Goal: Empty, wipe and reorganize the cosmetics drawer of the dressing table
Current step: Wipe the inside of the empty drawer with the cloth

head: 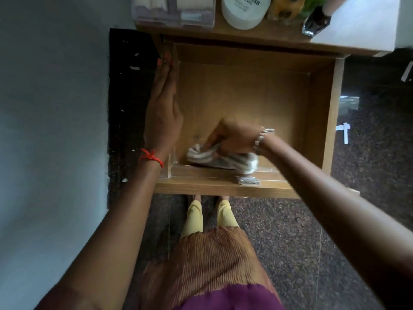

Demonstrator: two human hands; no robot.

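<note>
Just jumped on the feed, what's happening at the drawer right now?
A person is wiping out the pulled-open wooden drawer, which looks empty. The right hand presses a striped cloth against the drawer floor near the front edge. The left hand lies flat along the drawer's left wall, apparently steadying it. Cosmetics, including a white jar and a clear organizer box, sit on the dressing table top above.
</note>
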